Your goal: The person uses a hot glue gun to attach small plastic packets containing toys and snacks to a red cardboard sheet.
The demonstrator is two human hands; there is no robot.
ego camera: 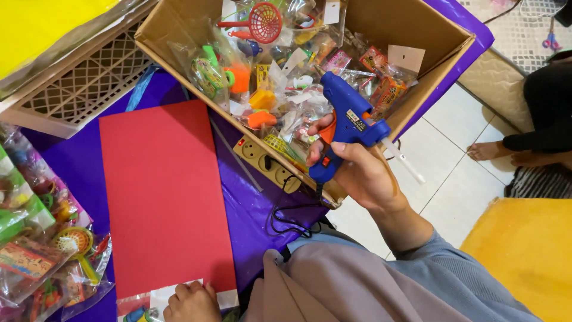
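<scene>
Gluing stage, by the look of it: right hand (357, 170) wrapped tight around blue glue gun (345, 122), finger on orange trigger, raised just right of red card (164, 197). Left hand (192, 303) pressing a packet (156, 301) flat at the card's near edge. Next likely calls for lowering the nozzle there.

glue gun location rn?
Head view, right of centre: the blue glue gun is held up in the right hand, over the near edge of the cardboard box of bagged toys, just right of the power strip.
</scene>
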